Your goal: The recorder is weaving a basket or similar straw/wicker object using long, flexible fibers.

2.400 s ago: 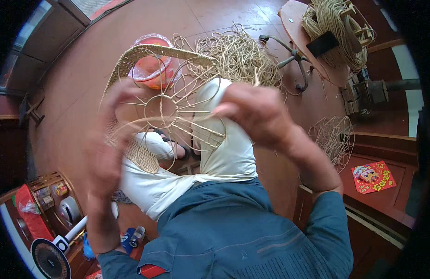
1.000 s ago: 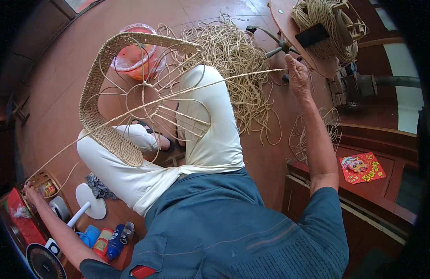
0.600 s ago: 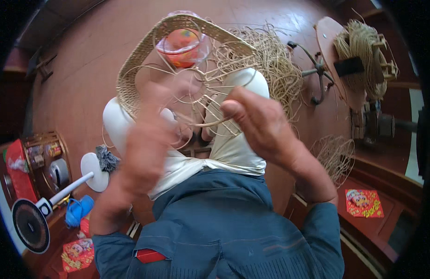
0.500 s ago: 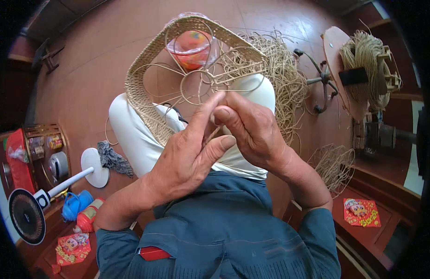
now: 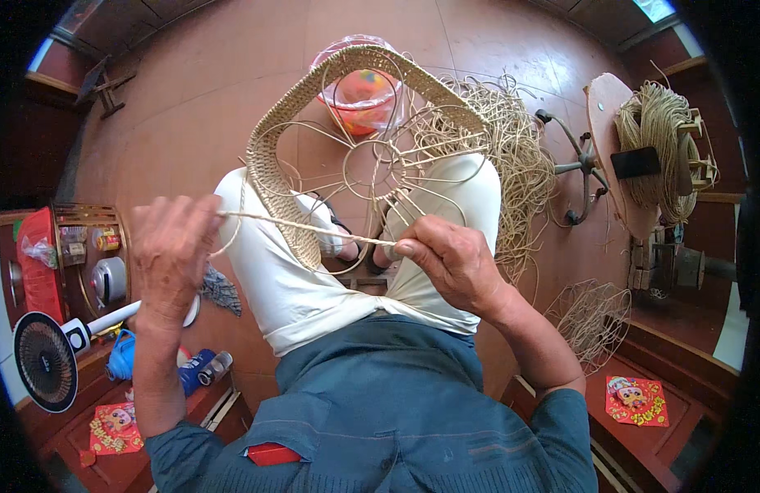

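A length of straw-coloured twisted cord (image 5: 310, 225) stretches between my two hands above my thighs. My left hand (image 5: 173, 251), a little blurred, grips its left part, and a slack loop hangs beside that hand. My right hand (image 5: 456, 259) pinches the other part between thumb and fingers. Beyond my hands, a half-woven basket frame (image 5: 269, 148) rests against my knees. Its curved side band is covered in woven cord, while bare wire loops and a central ring (image 5: 372, 170) show open. Some strands run from the frame toward my right hand.
A big heap of loose cord (image 5: 511, 156) lies on the floor at right, near a wheeled chair base (image 5: 589, 160). Coiled cord (image 5: 655, 140) and a dark phone (image 5: 635, 160) are farther right. A red bucket (image 5: 362, 107) stands ahead; a fan (image 5: 46, 361) stands left.
My hands, close together before, have drawn apart. The left went far to the left and the right slightly right and down, pulling the cord out between them. The view has shifted a little.
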{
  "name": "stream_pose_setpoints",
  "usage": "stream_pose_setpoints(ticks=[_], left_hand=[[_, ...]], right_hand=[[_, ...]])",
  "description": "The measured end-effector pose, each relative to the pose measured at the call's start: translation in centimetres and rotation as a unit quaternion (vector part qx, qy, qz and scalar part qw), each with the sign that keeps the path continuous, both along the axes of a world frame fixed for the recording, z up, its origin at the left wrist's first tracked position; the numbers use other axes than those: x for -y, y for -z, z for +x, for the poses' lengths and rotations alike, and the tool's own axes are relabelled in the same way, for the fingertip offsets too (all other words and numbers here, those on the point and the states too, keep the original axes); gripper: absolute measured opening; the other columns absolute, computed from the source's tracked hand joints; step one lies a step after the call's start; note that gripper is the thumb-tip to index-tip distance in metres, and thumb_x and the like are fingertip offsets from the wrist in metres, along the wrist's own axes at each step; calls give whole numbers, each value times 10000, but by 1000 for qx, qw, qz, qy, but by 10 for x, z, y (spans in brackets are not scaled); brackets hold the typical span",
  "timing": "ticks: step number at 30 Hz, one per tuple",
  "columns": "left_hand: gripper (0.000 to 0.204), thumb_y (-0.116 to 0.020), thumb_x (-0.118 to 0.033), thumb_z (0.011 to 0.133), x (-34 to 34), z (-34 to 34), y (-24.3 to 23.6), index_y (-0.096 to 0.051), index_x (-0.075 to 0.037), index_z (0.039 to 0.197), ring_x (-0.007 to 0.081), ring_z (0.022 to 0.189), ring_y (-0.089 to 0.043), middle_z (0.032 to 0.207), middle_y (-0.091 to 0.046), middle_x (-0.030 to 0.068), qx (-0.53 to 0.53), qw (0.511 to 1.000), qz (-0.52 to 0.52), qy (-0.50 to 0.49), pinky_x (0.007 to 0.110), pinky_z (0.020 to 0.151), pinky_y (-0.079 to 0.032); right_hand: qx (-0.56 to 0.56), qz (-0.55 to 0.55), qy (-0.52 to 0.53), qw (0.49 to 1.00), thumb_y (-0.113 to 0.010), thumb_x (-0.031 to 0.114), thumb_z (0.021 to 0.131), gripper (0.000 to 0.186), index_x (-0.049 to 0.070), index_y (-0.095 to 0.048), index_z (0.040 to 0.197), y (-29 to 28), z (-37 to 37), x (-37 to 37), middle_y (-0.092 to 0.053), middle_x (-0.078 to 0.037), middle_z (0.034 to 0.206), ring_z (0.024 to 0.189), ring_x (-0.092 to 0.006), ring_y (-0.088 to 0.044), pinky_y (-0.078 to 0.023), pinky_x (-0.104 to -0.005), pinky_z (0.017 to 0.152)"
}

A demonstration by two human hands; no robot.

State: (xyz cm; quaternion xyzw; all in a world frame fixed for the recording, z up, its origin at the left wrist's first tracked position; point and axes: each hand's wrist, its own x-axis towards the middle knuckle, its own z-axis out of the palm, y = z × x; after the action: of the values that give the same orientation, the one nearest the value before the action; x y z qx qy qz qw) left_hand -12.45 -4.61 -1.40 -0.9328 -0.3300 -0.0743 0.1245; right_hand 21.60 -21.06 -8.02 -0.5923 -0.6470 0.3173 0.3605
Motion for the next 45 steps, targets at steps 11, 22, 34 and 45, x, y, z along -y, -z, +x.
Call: stream_pose_setpoints(ticks=[11, 22, 34, 45], left_hand=[[308, -588, -118, 1060, -88, -138, -1, -693, -84, 1347, 366, 1038, -688, 1131, -729, 151, -170, 934, 134, -283, 482, 927, -512], [459, -514, -145, 1158, 81, 102, 59, -501, -23, 1600, 326, 1283, -709, 1391, -711, 222, 363, 773, -520, 13, 405, 1087, -540], [300, -547, -326, 1178, 32, 103, 69, -715, -85, 1237, 248, 854, -720, 902, -704, 126, 317, 809, -485, -97, 384, 780, -549], [381, -523, -144, 1139, 1, 132, 76, -639, -71, 1494, 194, 779, -695, 853, -689, 110, 395, 820, -413, -47, 357, 761, -567]], right_hand=[[-28, -1, -1, 1000, -757, 274, 1052, 220, 65, -730, 988, 12, -31, -5, -703, -154, 830, 755, -359, -721, -553, -454, 659], [0, 1, -10, 1000, -642, 229, 1113, 168, 64, -622, 1089, 21, -41, -21, -686, -207, 891, 822, -439, -714, -542, -521, 683], [302, 200, 29, 931, -778, 126, 898, 303, 162, -772, 1199, 58, 14, -84, -597, -71, 984, 919, -285, -628, -532, -424, 805], [236, 285, 33, 928, -790, 134, 938, 111, 90, -725, 1016, 75, 27, -83, -725, -73, 976, 858, -277, -700, -570, -396, 764]])
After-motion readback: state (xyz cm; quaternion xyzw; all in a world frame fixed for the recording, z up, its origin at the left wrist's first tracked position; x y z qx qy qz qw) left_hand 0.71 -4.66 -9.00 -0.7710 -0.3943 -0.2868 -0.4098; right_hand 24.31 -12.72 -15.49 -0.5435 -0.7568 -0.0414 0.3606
